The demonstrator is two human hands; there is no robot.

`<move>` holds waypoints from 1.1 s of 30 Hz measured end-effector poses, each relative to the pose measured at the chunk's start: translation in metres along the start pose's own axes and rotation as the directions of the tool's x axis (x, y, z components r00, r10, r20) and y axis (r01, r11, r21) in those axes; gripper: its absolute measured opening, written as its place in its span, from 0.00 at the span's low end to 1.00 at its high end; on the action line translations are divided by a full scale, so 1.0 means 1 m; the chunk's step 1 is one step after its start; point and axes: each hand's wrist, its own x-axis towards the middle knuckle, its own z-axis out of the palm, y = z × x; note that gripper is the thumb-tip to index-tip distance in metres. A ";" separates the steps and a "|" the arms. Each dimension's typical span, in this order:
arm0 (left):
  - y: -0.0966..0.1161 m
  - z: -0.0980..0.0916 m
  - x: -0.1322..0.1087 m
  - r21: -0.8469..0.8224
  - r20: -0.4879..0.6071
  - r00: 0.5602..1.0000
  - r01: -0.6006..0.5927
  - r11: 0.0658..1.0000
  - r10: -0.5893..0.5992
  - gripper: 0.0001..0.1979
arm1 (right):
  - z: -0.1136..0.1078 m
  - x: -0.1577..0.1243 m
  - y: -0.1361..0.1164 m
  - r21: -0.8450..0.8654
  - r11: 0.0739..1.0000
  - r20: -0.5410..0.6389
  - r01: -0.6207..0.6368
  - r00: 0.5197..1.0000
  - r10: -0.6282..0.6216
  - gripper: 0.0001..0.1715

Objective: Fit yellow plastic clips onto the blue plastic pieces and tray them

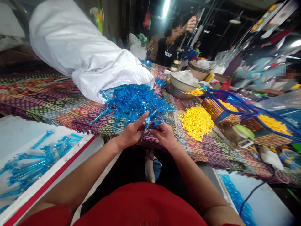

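Observation:
In the head view my left hand (132, 134) and my right hand (165, 134) meet at the near edge of the table. Between them is a see-through blue plastic piece (157, 122), pinched in the fingers of both. My left index finger points up and away from it. A speck of yellow shows by the left fingertips, too small to make out fully. Just beyond my hands lies a heap of similar blue plastic pieces (138, 102), spilling from the mouth of a big white sack (94, 59). To the right is a pile of small yellow plastic parts (198, 122).
Patterned cloth (63, 108) covers the table. Blue baskets (249, 117) of yellow parts and stacked metal bowls (182, 89) stand right. A white box (54, 175) at lower left holds blue pieces with yellow bits. Other people are farther back, one with a raised hand (190, 23).

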 end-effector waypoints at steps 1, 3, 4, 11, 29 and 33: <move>0.000 0.000 0.000 -0.006 -0.014 1.000 0.004 1.000 -0.004 0.38 | 0.000 0.000 0.000 0.031 0.999 -0.005 -0.014 1.000 0.014 0.06; 0.000 0.001 0.000 -0.026 -0.029 0.999 0.027 0.999 -0.028 0.39 | 0.001 0.000 0.000 0.086 0.996 -0.017 -0.031 0.999 0.032 0.06; 0.001 0.001 0.000 -0.038 -0.028 0.999 0.045 0.998 -0.047 0.39 | 0.002 0.000 0.000 0.110 0.993 -0.022 -0.034 0.999 0.037 0.06; 0.012 0.002 0.014 -0.327 -0.062 0.940 0.297 0.897 -0.335 0.42 | 0.002 0.011 -0.001 0.406 0.874 -0.015 -0.265 0.955 0.297 0.12; 0.036 0.001 0.042 -0.564 0.078 0.697 0.620 0.545 -0.713 0.47 | -0.007 0.028 0.004 0.647 0.553 0.149 -0.526 0.797 0.585 0.14; 0.031 0.001 0.039 -0.560 0.063 0.760 0.563 0.608 -0.647 0.48 | -0.008 0.025 0.004 0.660 0.549 0.154 -0.513 0.807 0.570 0.15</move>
